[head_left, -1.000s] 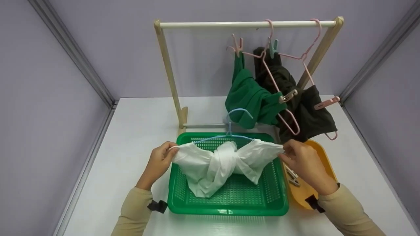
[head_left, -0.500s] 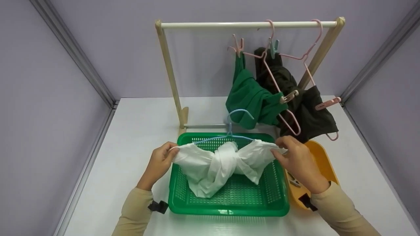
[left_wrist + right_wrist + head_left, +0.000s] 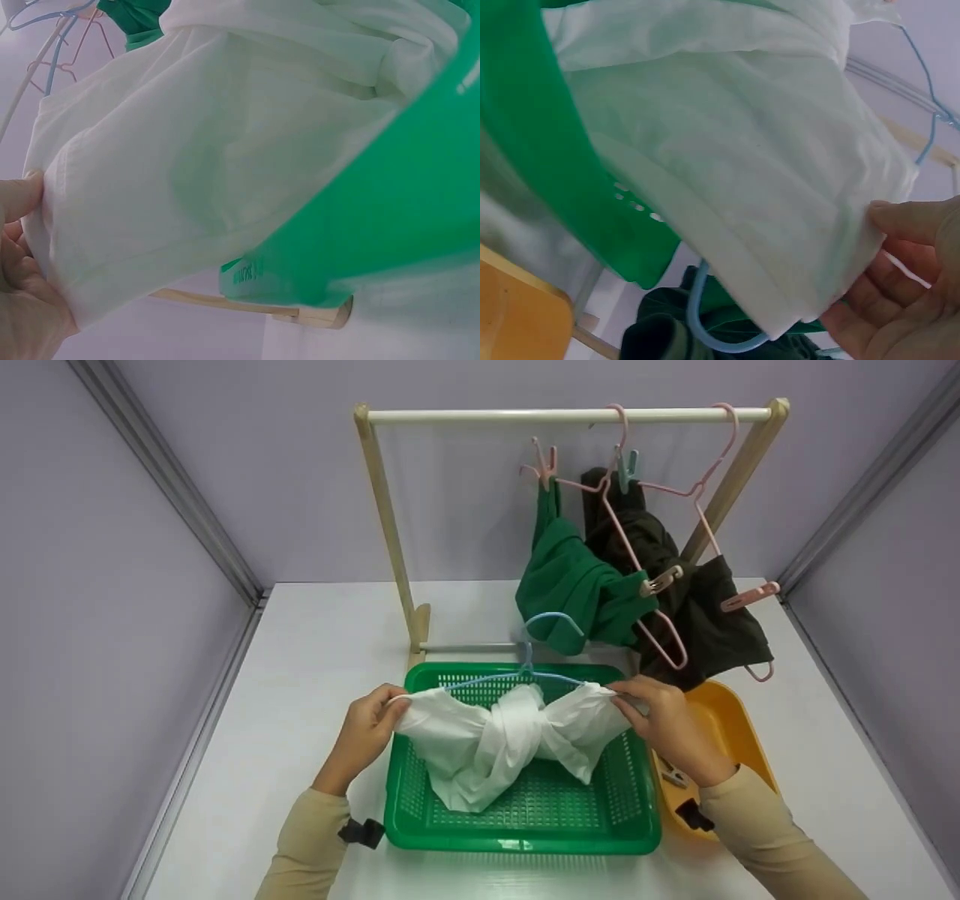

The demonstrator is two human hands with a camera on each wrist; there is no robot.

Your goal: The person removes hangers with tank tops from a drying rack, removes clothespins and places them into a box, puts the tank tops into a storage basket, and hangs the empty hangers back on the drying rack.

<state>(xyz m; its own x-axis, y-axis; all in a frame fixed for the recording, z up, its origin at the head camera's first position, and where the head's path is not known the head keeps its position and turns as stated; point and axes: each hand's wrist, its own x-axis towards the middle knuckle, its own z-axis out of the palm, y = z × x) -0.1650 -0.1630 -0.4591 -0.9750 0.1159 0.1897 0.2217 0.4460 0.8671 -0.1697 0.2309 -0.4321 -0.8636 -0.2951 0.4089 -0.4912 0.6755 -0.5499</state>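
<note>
A white garment [image 3: 517,727], bunched in its middle, is spread along a blue hanger [image 3: 551,675] above a green basket [image 3: 517,844]. My left hand [image 3: 369,727] pinches the garment's left end between thumb and fingers. At the other end, my right hand [image 3: 667,724] pinches the cloth's upper edge beside the hanger's arm. In the right wrist view, the rounded end of the blue hanger [image 3: 697,315] pokes out below the white cloth [image 3: 780,172], with the right thumb and fingers [image 3: 907,225] on the cloth's edge. The left wrist view shows the left thumb [image 3: 19,196] against the cloth.
Behind the basket stands a rack with a white rail [image 3: 487,416]. Pink hangers hold a green garment [image 3: 574,585] and a dark garment [image 3: 720,622], fastened with clothespins [image 3: 750,597]. A yellow tray [image 3: 731,720] with clips [image 3: 673,776] sits at the right.
My right hand has slid left along the garment's upper edge, letting go of its right tip and taking the cloth closer to the hanger. The left hand keeps its place.
</note>
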